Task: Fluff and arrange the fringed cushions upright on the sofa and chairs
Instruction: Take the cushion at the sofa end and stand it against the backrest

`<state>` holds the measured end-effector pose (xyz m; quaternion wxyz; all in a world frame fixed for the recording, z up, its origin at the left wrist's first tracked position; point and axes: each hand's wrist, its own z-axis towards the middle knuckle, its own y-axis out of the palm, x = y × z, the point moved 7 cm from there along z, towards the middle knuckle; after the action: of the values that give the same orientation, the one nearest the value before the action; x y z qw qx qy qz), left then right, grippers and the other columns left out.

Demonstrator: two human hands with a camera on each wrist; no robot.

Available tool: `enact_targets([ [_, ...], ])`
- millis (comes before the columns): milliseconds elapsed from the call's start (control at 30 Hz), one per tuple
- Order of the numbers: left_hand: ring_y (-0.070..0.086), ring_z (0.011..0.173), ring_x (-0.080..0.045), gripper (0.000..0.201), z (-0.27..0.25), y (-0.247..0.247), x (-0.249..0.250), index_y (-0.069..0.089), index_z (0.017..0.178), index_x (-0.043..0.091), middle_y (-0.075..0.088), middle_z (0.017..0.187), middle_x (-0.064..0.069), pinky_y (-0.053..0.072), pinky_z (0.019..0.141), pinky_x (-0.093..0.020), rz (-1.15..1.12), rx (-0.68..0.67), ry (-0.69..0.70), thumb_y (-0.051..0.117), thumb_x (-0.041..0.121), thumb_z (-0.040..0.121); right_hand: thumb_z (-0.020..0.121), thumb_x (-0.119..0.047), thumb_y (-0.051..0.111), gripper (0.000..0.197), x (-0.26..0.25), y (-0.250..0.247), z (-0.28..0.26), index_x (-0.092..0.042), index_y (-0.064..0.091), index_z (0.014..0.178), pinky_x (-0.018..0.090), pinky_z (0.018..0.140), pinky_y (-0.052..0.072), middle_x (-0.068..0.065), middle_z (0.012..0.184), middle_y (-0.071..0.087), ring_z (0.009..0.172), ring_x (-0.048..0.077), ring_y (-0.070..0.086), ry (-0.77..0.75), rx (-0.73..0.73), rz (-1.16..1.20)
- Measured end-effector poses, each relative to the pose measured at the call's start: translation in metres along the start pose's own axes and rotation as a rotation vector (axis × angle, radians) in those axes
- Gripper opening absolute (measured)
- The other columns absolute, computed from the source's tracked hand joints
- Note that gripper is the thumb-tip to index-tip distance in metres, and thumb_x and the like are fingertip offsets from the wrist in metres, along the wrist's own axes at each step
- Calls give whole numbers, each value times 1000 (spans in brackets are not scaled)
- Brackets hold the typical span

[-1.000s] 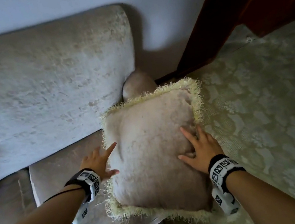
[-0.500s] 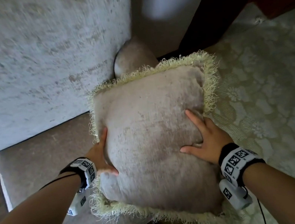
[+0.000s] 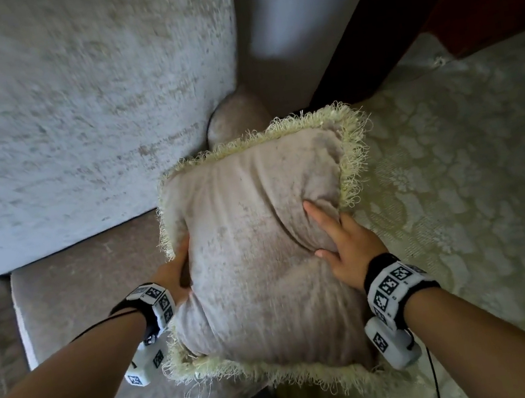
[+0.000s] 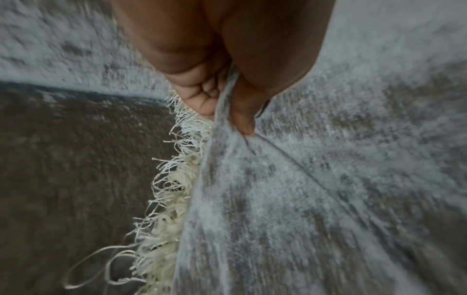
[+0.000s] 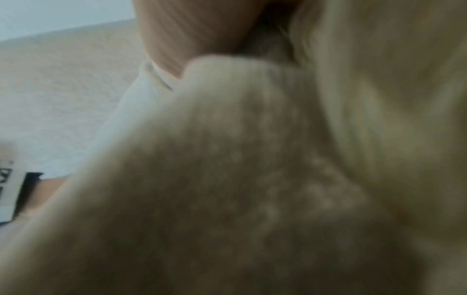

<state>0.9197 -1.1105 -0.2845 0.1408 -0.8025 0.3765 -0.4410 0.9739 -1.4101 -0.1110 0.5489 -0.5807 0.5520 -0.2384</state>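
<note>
Cushion (image 3: 256, 252): fringed, beige, held between both hands over the end of the sofa seat (image 3: 93, 317), its lower edge hanging past the seat front, its top corner near the sofa arm.
Left hand (image 3: 176, 272): at the cushion's left edge; in the left wrist view the thumb (image 4: 242, 117) and a curled finger pinch a fold of the cover just inside the fringe (image 4: 166, 209). The other fingers are hidden.
Right hand (image 3: 345, 247): on the cushion's right side, fingers (image 3: 322, 220) spread and dug into the filling, so the cover creases and bulges around them. The right wrist view is too blurred to add more.
Why held so: gripping opposite sides lets both hands squeeze inward, which I judge to be the plumping step.
Backrest (image 3: 67, 120): just beyond the left fingers, the likely surface to lean the cushion against.
Rug (image 3: 477, 180): patterned, on the floor beyond the right fingers.
Stage: cushion tilted, not yet upright.
Risk: loose fringe threads near the left thumb could snag.
</note>
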Motion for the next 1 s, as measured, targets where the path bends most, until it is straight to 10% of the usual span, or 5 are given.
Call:
enact_targets([
  [300,65,80,-22,103,-106,-114,-20,-5,143,57,66,104,-8,55,71,-37,-4,140,3,52,4,75,88,-8,60,98,-97,-46,14,-60,-1,144,41,105,43,4,154,30,134,25,41,-184,49,75],
  [467,62,97,-22,100,-190,-175,-42,3,143,58,63,116,-2,54,86,-42,-23,352,-28,47,7,69,86,-3,61,104,-173,-76,27,-57,-5,145,33,83,56,2,149,38,112,21,56,-326,103,52],
  [667,58,77,-25,101,-256,-238,-75,5,148,45,59,104,-9,53,71,-38,127,653,-166,58,2,74,89,-6,59,105,-247,-66,71,-62,-15,140,32,54,54,9,143,37,70,13,53,-399,79,43],
  [800,59,65,-36,95,-243,-252,-112,21,148,30,59,101,-23,49,60,-37,204,802,-145,62,-6,71,87,-6,60,109,-268,-24,115,-58,-22,139,36,62,56,13,151,31,87,22,56,-449,112,-3],
  [1000,51,65,-31,110,-175,-233,-180,9,144,46,54,94,-21,44,62,-36,232,830,-156,59,-15,67,83,-12,68,115,-250,62,174,-53,-22,141,49,88,52,17,144,41,123,37,40,-470,156,-30],
])
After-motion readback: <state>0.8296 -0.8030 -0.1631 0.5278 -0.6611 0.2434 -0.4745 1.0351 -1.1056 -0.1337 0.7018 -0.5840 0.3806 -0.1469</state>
